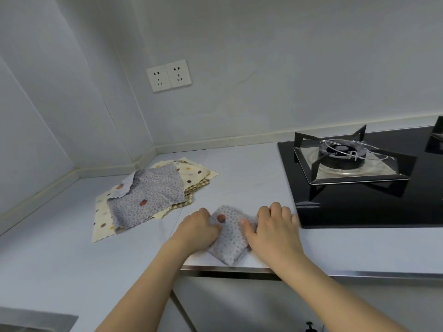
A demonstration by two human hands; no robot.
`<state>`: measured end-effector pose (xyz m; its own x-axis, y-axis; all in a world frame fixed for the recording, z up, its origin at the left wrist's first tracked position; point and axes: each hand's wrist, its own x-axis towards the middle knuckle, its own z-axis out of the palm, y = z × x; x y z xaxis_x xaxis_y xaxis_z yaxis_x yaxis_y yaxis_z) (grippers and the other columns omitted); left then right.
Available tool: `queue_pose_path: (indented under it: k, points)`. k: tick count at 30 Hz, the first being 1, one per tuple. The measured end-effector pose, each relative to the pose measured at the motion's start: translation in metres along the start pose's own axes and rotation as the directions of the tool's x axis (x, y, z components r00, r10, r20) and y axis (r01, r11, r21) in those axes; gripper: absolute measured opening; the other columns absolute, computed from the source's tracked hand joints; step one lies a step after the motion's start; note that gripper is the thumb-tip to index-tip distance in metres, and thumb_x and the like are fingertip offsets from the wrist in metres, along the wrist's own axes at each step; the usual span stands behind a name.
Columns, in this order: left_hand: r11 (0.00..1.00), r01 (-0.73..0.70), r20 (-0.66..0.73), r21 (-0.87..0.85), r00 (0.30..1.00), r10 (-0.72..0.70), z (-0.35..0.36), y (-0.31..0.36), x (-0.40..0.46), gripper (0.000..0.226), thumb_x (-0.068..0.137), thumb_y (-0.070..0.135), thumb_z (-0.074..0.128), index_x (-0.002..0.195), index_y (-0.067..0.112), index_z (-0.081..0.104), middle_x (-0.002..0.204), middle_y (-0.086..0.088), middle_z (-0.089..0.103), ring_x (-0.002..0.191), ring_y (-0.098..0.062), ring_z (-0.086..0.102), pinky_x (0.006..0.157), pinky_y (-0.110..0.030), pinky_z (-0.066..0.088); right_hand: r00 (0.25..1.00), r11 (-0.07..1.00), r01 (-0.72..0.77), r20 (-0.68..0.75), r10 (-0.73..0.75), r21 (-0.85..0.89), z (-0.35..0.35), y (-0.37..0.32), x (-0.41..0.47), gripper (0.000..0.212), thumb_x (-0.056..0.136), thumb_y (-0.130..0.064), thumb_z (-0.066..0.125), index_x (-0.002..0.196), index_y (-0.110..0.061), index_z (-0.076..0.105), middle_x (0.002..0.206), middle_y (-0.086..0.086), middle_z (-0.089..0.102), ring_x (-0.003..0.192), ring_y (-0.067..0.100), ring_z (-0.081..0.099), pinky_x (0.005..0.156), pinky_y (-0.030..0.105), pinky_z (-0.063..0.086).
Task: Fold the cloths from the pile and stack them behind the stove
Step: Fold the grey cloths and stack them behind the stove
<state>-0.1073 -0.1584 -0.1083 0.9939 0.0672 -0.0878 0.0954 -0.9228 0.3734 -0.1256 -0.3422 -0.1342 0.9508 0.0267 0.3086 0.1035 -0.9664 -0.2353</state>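
A small grey dotted cloth, folded into a compact square, lies near the counter's front edge. My left hand grips its left side and my right hand presses on its right side. Behind and to the left lies the pile of cloths: a rumpled grey dotted one on top, checked and cream dotted ones underneath. The black glass stove with its burner and metal grate sits to the right. The strip of counter behind the stove shows no cloths.
The pale countertop runs into a wall corner at the back left. A double wall socket sits above the pile. A sink edge shows at the bottom left, and a cabinet front lies below the counter edge.
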Motion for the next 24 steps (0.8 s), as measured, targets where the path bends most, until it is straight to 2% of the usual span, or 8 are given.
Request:
queue_pose_path:
  k: [4, 7, 9, 11, 13, 17, 21, 24]
  points:
    - [0.983, 0.073, 0.143, -0.167, 0.989, -0.05, -0.013, 0.007, -0.003, 0.024, 0.084, 0.034, 0.059, 0.078, 0.014, 0.047, 0.079, -0.003, 0.054, 0.071, -0.018, 0.051, 0.061, -0.029, 0.035, 0.995, 1.0, 0.026, 0.099, -0.027, 0.014, -0.007, 0.0, -0.002, 0.046, 0.095, -0.056, 0.035, 0.111, -0.017, 0.054, 0.112, 0.002, 0.048, 0.105, 0.023, 0.042, 0.089, 0.037, 0.033]
    - [0.935, 0.105, 0.18, -0.337, 0.983, -0.046, -0.023, 0.003, -0.015, 0.018, 0.081, 0.017, 0.064, 0.09, 0.015, 0.048, 0.086, -0.002, 0.054, 0.074, -0.017, 0.051, 0.061, -0.028, 0.038, 0.971, 0.923, 0.008, 0.219, -0.1, 0.384, -0.017, 0.004, 0.002, 0.022, 0.092, -0.048, 0.053, 0.091, -0.026, 0.051, 0.095, -0.007, 0.054, 0.09, 0.016, 0.049, 0.08, 0.031, 0.036]
    - [0.854, 0.176, 0.251, -0.489, 0.966, -0.055, -0.031, 0.003, -0.024, 0.037, 0.08, 0.015, 0.069, 0.112, 0.018, 0.05, 0.105, -0.005, 0.059, 0.091, -0.02, 0.059, 0.073, -0.031, 0.049, 0.944, 0.668, -0.179, 0.318, -0.091, 0.722, -0.028, 0.006, 0.005, 0.018, 0.089, -0.029, 0.065, 0.086, -0.026, 0.048, 0.091, -0.005, 0.058, 0.083, 0.013, 0.055, 0.072, 0.028, 0.044]
    - [0.76, 0.216, 0.291, -0.613, 0.956, -0.037, -0.034, 0.007, -0.031, 0.04, 0.082, 0.022, 0.071, 0.118, 0.015, 0.055, 0.113, -0.004, 0.065, 0.103, -0.024, 0.063, 0.093, -0.039, 0.051, 0.925, 0.355, -0.328, 0.374, -0.068, 0.875, -0.037, 0.006, 0.007, 0.02, 0.089, -0.014, 0.067, 0.097, -0.025, 0.052, 0.107, 0.001, 0.059, 0.093, 0.015, 0.06, 0.068, 0.023, 0.049]
    - [0.632, 0.241, 0.288, -0.737, 0.957, -0.029, -0.032, 0.015, -0.035, 0.032, 0.089, 0.033, 0.066, 0.113, 0.012, 0.064, 0.108, -0.003, 0.072, 0.102, -0.023, 0.067, 0.099, -0.042, 0.05, 0.914, 0.154, -0.392, 0.403, -0.047, 0.907, -0.044, 0.002, 0.01, 0.026, 0.091, -0.008, 0.062, 0.109, -0.024, 0.052, 0.116, 0.003, 0.058, 0.098, 0.016, 0.061, 0.063, 0.019, 0.049]
    - [0.424, 0.128, 0.116, -0.897, 0.992, -0.054, -0.027, 0.031, -0.019, 0.026, 0.094, 0.04, 0.058, 0.094, 0.015, 0.065, 0.106, -0.006, 0.072, 0.099, -0.026, 0.067, 0.095, -0.047, 0.051, 0.897, -0.093, -0.432, 0.438, 0.058, 0.897, -0.042, -0.007, 0.033, 0.033, 0.096, -0.005, 0.053, 0.124, -0.023, 0.047, 0.121, 0.006, 0.059, 0.102, 0.021, 0.062, 0.074, 0.031, 0.053]
    - [0.64, -0.147, -0.257, -0.754, 0.963, -0.082, -0.019, 0.037, 0.024, 0.031, 0.099, 0.039, 0.047, 0.082, 0.014, 0.052, 0.089, -0.004, 0.061, 0.079, -0.013, 0.055, 0.067, -0.029, 0.042, 0.854, -0.165, -0.465, 0.489, 0.175, 0.87, -0.028, -0.013, 0.077, 0.033, 0.099, -0.004, 0.041, 0.124, -0.025, 0.045, 0.114, 0.008, 0.06, 0.093, 0.021, 0.063, 0.066, 0.033, 0.052]
    - [0.755, -0.219, -0.395, -0.618, 0.917, -0.057, -0.011, 0.035, 0.064, 0.038, 0.1, 0.043, 0.041, 0.084, 0.009, 0.046, 0.087, -0.013, 0.061, 0.074, -0.018, 0.054, 0.066, -0.035, 0.043, 0.843, -0.073, -0.493, 0.497, 0.207, 0.867, -0.021, -0.018, 0.116, 0.038, 0.099, -0.003, 0.036, 0.126, -0.028, 0.043, 0.117, 0.006, 0.058, 0.093, 0.019, 0.061, 0.062, 0.031, 0.049]
